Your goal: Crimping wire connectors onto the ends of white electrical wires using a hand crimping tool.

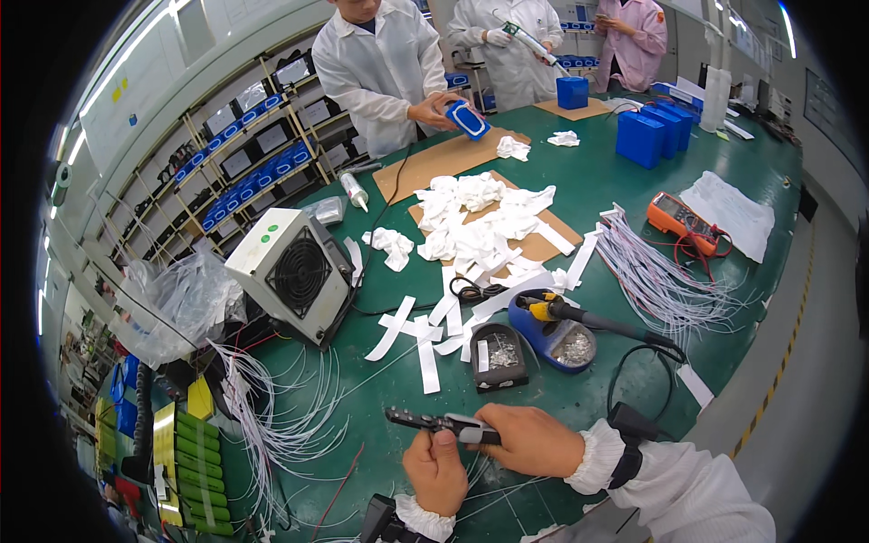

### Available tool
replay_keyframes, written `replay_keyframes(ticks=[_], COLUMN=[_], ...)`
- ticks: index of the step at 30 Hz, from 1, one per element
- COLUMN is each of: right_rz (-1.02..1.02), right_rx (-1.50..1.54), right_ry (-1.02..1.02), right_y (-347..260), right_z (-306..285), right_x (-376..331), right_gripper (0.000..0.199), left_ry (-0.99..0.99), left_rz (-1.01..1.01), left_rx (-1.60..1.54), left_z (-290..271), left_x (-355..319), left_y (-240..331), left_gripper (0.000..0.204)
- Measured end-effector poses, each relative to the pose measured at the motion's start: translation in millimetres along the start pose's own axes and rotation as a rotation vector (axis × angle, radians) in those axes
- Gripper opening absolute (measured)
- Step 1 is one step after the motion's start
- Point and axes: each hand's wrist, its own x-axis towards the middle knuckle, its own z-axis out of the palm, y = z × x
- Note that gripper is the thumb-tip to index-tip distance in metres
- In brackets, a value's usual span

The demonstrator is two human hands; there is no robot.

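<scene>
My right hand (pixel 529 439) is closed around the handles of a wire stripper (pixel 419 418) with dark jaws and grey-black grips. The tool's jaws point left over the green table. My left hand (pixel 434 472) is closed just below the jaws, its thumb pressed up against the tool. Whatever its fingers pinch is too small to make out. Thin white wires pass behind and between my hands. A bundle of white wires (pixel 272 412) fans out to the left. Beyond my hands are a black tray of solder bits (pixel 500 378) and a blue soldering iron stand (pixel 536 333) with the iron in it.
A fan unit (pixel 294 271) stands left, near a green battery pack (pixel 195 471). White cloths (pixel 471 222) and strips lie mid-table on cardboard. At right are more white wires (pixel 652 271) and an orange multimeter (pixel 681 222). Across the table, a person handles a blue battery pack (pixel 468 119).
</scene>
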Motion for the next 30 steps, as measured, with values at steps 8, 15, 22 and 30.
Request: replay_keyframes(ticks=[8,15,22,30], right_rz=[0.353,0.383,0.365,-0.112], right_rx=[0.215,0.258,0.216,-0.232], right_ry=[0.183,0.2,0.204,0.326], right_y=[-1.5,2.7,2.6,5.4], right_z=[-18.9,-37.3,-31.5,-31.8], right_x=[13.5,16.9,18.0,10.1], right_gripper=[0.044,0.048,0.046,0.04], left_ry=[0.073,-0.116,-0.272,-0.068], left_rz=[-0.118,0.478,0.387,-0.104], left_rx=[0.07,0.786,0.736,-0.116], left_z=[-13.5,-2.3,14.5,6.0], left_x=[27.2,18.9,2.9,7.9], left_y=[-14.0,5.4,-8.6,-13.7], left_gripper=[0.026,0.027,0.017,0.005])
